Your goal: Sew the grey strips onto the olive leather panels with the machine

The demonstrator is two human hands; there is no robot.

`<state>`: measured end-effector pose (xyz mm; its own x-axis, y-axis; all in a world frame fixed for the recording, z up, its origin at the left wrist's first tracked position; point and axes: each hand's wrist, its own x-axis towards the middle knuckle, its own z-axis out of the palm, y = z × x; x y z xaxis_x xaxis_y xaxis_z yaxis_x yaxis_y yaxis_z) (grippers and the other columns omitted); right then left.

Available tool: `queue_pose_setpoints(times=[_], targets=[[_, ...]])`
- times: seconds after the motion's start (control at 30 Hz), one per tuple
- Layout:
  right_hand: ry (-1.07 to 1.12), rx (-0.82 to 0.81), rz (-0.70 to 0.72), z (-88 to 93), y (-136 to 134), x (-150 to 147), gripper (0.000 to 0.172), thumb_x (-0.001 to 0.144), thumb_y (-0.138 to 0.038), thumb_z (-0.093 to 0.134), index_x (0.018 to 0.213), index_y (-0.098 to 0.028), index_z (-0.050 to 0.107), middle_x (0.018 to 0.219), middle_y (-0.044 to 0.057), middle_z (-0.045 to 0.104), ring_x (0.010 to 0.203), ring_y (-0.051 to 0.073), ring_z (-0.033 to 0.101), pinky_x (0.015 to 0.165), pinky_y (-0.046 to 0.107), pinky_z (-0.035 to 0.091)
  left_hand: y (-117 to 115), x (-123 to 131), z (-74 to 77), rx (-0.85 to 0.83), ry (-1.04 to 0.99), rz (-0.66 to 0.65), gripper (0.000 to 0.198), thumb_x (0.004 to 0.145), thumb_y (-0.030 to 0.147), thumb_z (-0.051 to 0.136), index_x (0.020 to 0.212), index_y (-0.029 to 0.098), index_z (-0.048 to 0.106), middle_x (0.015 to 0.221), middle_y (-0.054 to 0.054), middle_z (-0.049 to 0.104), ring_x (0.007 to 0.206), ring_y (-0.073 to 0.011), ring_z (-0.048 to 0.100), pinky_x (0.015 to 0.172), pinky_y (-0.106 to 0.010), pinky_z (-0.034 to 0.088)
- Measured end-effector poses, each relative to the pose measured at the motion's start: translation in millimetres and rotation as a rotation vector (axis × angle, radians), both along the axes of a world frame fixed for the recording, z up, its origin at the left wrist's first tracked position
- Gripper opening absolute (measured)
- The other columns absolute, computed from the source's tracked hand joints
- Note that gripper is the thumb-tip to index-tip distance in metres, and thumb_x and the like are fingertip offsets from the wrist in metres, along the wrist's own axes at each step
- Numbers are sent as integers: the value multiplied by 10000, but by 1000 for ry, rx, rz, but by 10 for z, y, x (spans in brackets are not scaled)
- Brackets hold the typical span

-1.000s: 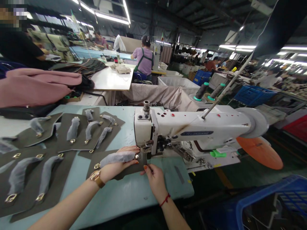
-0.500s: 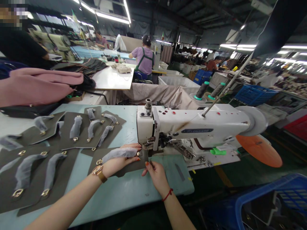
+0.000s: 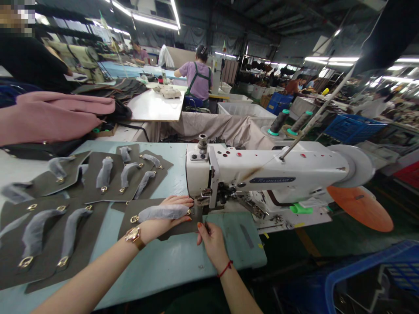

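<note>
Hands guided a dark leather panel (image 3: 178,226) under the sewing machine (image 3: 262,174): left hand (image 3: 163,220) pressed flat on it, right hand (image 3: 211,240) pinching a thin tool just beside its edge.

Sewing machine (image 3: 262,174) was white, with a blue nameplate and a brown stain. Leather panel (image 3: 170,226) beneath it was dark olive, its wrapped handle (image 3: 162,213) pale grey with gold rings. Table (image 3: 157,266) was pale blue-green. Left hand (image 3: 166,216) wore a gold watch; right hand (image 3: 212,242) a red cord. Folded fabric (image 3: 49,115) was pink; the crate (image 3: 369,279) was blue.
</note>
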<state>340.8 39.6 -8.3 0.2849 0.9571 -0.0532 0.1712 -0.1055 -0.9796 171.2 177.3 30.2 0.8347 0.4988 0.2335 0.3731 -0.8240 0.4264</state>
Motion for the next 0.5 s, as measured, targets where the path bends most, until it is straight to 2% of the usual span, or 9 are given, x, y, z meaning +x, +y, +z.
queue_pose_setpoints(times=[0.3, 0.5], targets=[[54, -1, -4, 14, 5, -7, 473, 902, -445, 488, 510, -182, 473, 483, -25, 479, 525, 112, 472, 606, 232, 358, 11, 17, 82, -13, 20, -46, 374, 903, 452, 510, 1189, 216, 565, 1225, -58, 594, 1164, -213, 502, 1050, -354, 353], [93, 2, 3, -14, 57, -2, 455, 899, -450, 487, 529, -187, 447, 460, -41, 441, 476, 98, 428, 590, 237, 359, 49, 44, 65, -28, -5, -22, 341, 902, 438, 517, 1137, 202, 593, 1099, -58, 625, 1038, -202, 551, 994, -353, 403]])
